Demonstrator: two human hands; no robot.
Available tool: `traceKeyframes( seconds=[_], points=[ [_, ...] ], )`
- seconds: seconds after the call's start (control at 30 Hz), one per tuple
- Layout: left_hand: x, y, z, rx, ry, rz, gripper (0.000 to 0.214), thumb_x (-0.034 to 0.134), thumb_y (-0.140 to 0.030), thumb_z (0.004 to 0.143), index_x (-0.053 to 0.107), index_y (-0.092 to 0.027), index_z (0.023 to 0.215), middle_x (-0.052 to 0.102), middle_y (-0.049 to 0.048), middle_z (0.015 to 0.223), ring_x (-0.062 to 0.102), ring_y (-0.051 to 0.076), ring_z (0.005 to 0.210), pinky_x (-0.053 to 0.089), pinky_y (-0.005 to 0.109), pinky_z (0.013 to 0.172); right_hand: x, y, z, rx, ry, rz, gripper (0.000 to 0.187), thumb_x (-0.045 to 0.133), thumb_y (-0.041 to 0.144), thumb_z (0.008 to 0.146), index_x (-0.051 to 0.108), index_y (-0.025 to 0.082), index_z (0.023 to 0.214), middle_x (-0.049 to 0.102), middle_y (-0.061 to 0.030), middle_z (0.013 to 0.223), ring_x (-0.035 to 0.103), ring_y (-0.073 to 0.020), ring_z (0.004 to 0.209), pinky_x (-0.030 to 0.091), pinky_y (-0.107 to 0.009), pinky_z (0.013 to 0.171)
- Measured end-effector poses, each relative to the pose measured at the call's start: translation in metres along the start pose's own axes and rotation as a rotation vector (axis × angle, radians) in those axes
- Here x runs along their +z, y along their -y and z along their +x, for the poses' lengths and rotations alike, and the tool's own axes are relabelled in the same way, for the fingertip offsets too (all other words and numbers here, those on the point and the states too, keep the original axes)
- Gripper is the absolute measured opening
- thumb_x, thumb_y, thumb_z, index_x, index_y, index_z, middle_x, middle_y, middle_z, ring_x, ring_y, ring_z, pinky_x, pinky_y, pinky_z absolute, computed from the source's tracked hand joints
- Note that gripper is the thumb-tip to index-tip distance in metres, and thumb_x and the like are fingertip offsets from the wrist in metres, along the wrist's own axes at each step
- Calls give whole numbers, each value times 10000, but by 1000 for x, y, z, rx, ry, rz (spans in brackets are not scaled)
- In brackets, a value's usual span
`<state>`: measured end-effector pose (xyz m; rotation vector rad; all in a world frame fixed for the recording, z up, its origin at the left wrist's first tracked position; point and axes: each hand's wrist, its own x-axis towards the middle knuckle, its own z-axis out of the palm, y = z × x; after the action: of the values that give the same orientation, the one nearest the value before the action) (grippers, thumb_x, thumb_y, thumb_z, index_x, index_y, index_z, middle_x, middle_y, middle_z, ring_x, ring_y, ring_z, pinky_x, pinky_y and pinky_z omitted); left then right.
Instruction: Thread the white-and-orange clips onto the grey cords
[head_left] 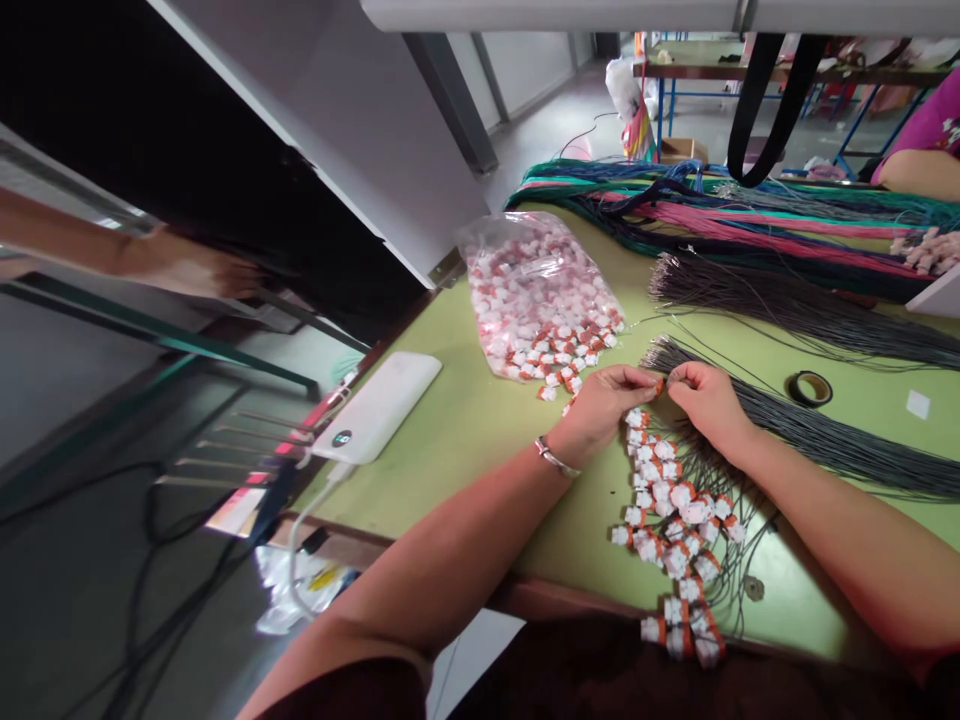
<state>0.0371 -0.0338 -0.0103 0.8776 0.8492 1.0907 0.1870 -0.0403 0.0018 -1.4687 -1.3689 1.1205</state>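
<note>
My left hand pinches a small red-and-white connector on the green table. My right hand meets it fingertip to fingertip, pinching a thin dark wire end at that connector. Below both hands lies a string of finished connectors with dark wires attached, running to the table's near edge. A clear bag spills several loose connectors just left of my left hand. Bundles of dark grey wires lie under and right of my right hand. A silver bracelet sits on my left wrist.
A white power bank with a cable lies at the table's left edge. A tape roll sits right of the wires. Coloured wire bundles cover the far table. Another person's arm rests at the far right; another person's arm reaches in at the left.
</note>
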Motion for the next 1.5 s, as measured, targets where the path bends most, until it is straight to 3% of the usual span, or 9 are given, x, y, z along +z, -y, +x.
traceKeyframes(
  seconds=[0.3, 0.7, 1.0, 1.2, 1.5],
  points=[
    [-4, 0, 0, -16, 30, -36, 194, 832, -158, 496, 662, -134, 586, 706, 30, 768, 633, 128, 759, 477, 285, 800, -3, 0, -2, -40, 60, -22, 192, 507, 319, 618, 605, 154, 607, 490, 25, 518, 375, -97, 497, 295, -240, 484],
    [-7, -2, 0, -86, 42, -91, 217, 845, -155, 487, 665, -127, 606, 709, 38, 768, 634, 120, 717, 477, 276, 764, -5, 1, -2, -11, -15, 57, 149, 568, 321, 582, 537, 178, 606, 392, 61, 489, 302, -82, 468, 247, -228, 459],
    [-3, 1, -1, 95, 65, 90, 151, 817, -187, 546, 682, -137, 594, 696, 41, 793, 620, 140, 786, 467, 307, 845, 0, 0, -1, -37, 14, -65, 143, 503, 327, 590, 515, 185, 596, 431, 39, 507, 322, -97, 486, 260, -245, 467],
    [-2, 3, 0, 69, 87, 134, 152, 808, -196, 549, 681, -134, 607, 703, 59, 803, 622, 152, 776, 472, 335, 847, -1, 0, -2, -49, 12, -99, 151, 510, 334, 578, 517, 186, 602, 439, 39, 516, 328, -96, 489, 267, -246, 476],
    [-5, -6, -3, 28, 78, 140, 143, 769, -154, 561, 652, -121, 636, 685, 39, 743, 613, 122, 712, 486, 296, 777, -6, -7, 2, -38, 109, 82, 114, 553, 281, 582, 551, 170, 606, 488, 45, 538, 376, -82, 507, 294, -226, 496]
  ],
)
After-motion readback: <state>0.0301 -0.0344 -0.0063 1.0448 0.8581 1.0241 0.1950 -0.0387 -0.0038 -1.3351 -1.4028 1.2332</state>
